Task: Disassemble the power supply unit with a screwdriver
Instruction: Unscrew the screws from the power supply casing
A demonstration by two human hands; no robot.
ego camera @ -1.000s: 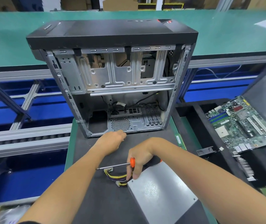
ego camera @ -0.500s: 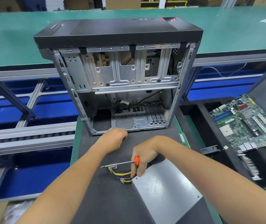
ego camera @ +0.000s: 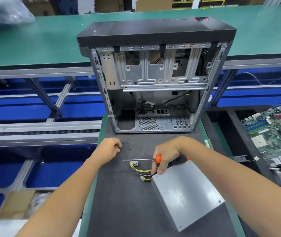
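Power supply unit [ego camera: 187, 194] lying on the bench [ego camera: 122, 202], at 5 o'clock of the open computer case [ego camera: 153, 82].
Right hand [ego camera: 165, 156] is gripping the screwdriver [ego camera: 141, 159] above the unit's cables [ego camera: 141, 171]; left hand [ego camera: 109, 149] is resting curled beside loose screws [ego camera: 127, 145], apparently holding nothing.

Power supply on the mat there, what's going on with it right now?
A person is taking it apart. The grey power supply unit lies on the dark mat, out of the open computer case. The right hand grips an orange-handled screwdriver above its cable bundle. The left hand is curled beside small loose screws.
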